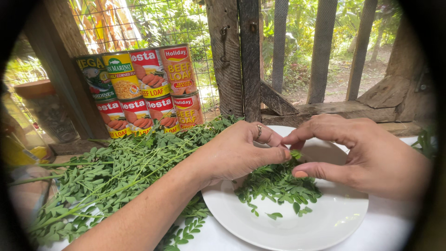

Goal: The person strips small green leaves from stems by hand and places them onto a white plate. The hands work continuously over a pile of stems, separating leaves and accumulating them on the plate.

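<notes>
- My two hands: my left hand point(237, 151) and my right hand point(367, 155), both over the plate.
- One ring point(259, 131), on my left hand.
- One white plate point(325, 227) on the desk.
- One small heap of stripped green leaves point(278, 186) on that plate; the single leaves are too many to count.
- One big pile of leafy stalks point(111, 174) on my left; I can't count the stalks.
- Eight tins point(144, 90), stacked four upon four.

Wood posts point(250, 56) w/ wire mesh point(176, 23), daylight greenery point(302, 42) behind; stacked tin cans point(144, 88) on white table point(390, 227)
</notes>
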